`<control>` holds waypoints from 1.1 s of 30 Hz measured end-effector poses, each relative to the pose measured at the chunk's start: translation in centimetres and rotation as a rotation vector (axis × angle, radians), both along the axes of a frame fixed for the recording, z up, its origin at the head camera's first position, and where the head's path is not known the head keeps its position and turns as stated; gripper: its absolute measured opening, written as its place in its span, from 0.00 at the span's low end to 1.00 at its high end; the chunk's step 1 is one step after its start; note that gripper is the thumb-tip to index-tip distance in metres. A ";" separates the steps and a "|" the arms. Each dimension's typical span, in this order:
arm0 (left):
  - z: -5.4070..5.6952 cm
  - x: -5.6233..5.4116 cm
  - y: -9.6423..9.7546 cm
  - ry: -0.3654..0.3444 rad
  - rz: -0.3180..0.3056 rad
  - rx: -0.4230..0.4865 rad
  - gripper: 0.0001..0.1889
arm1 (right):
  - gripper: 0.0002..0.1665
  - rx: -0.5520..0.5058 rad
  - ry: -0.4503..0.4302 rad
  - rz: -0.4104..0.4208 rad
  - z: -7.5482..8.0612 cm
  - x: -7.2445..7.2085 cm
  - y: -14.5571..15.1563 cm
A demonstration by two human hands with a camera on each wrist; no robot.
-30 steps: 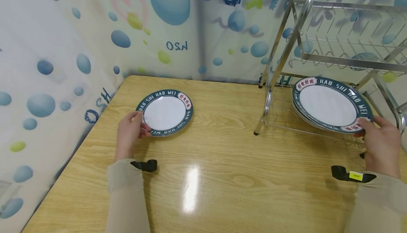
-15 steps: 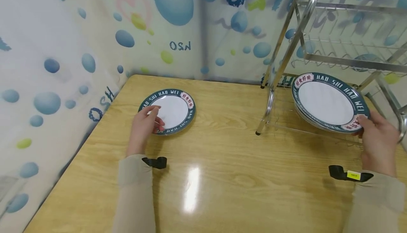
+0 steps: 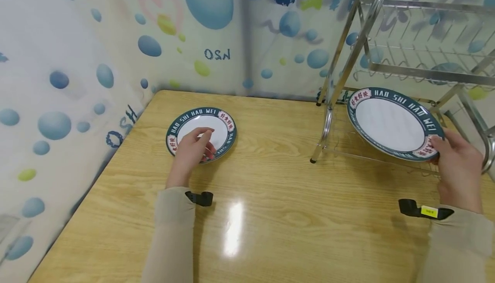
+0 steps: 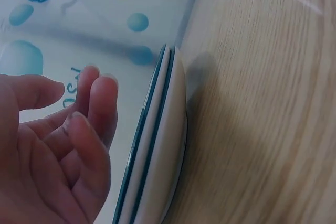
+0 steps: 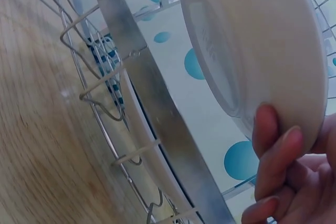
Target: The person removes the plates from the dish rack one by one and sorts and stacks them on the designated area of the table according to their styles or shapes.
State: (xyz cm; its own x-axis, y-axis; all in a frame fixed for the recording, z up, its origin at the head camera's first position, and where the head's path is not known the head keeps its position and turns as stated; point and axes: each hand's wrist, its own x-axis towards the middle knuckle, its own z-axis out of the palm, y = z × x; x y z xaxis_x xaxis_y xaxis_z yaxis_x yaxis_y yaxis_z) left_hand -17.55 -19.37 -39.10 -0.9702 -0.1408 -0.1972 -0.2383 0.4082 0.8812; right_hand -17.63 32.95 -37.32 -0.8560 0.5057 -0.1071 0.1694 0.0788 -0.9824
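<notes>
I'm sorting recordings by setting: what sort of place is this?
Possibly a kitchen or dining corner, though it could be staged: a metal dish rack stands on a wood-grain table, with matching plates and a bubble-patterned wall behind.

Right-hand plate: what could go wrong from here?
1. Slip or tip: the right hand grips the plate at one edge only, so the unsupported far side could dip.
2. Knock: metal bars of the rack surround it, and another plate shows lower in the rack; a drop could chip either plate.
3. Bump: the left hand hovers over the stacked plates on the table without gripping them; a careless move might shift them.
</notes>
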 end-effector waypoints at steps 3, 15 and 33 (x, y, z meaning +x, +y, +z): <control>0.1 -0.1 0.8 0.006 -0.025 0.002 0.20 | 0.28 -0.011 0.006 0.021 0.3 0.1 -0.3; 0.7 -0.2 3.2 -0.007 -0.107 0.009 0.20 | 0.32 0.013 0.014 0.045 0.9 0.1 -1.0; 0.3 -0.2 5.3 -0.034 -0.210 0.001 0.18 | 0.27 -0.051 0.095 0.134 1.3 0.7 -1.4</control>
